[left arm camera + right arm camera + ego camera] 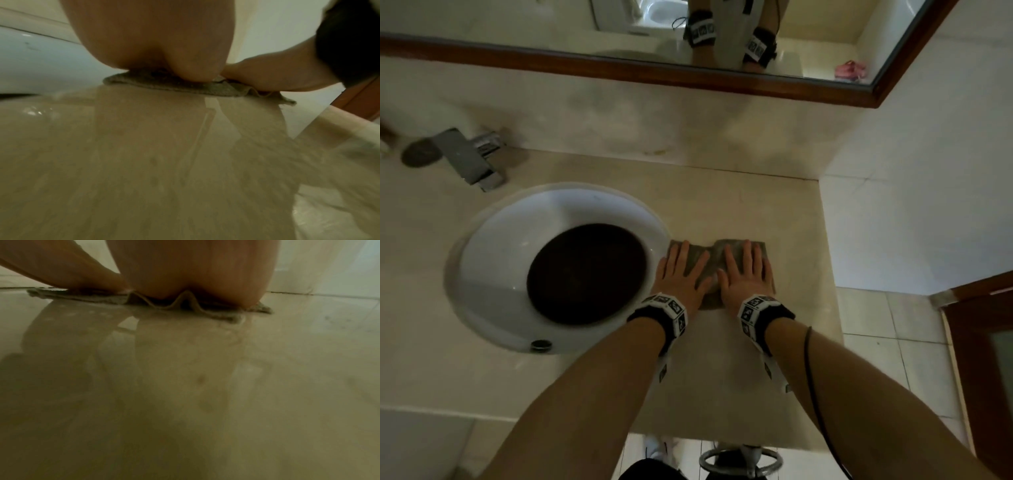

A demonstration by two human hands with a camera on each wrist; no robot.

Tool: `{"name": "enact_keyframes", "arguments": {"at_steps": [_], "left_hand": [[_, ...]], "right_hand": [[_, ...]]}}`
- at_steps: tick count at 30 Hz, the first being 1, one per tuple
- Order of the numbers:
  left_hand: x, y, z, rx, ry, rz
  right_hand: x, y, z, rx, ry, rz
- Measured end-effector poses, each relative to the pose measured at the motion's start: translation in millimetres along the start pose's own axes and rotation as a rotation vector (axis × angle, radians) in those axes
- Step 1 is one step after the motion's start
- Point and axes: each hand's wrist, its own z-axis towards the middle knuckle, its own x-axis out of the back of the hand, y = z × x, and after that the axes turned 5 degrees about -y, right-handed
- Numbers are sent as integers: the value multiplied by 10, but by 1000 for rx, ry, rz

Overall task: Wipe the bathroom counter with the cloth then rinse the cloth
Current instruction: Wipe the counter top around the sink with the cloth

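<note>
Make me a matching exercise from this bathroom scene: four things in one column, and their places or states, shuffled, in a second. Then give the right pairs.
Things:
1. cloth
2. faucet
3. sink
4. mirror

Places or states:
A. on the wall above the counter, wood-framed
B. round and white, set into the counter left of the hands
C. flat on the counter under the left hand and the right hand
D. metal, behind the basin at far left

Pairs: 1-C, 2-D, 3-B, 4-A
</note>
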Motion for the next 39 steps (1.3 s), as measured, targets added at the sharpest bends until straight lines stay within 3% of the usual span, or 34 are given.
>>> {"name": "enact_keyframes", "arguments": {"at_steps": [7, 18, 31, 39], "left_hand": [[-77, 12, -239, -55, -7, 25], [-82, 490, 49, -180, -28, 110], [193, 1051, 952, -251, -10, 101], [440, 1216, 1671, -192, 15, 77]], "right_hand": [[-149, 16, -342, -25, 11, -12], [-130, 536, -510, -102, 23, 49], [264, 1224, 241, -148, 57, 69], [672, 1486, 933, -85, 97, 95]]}}
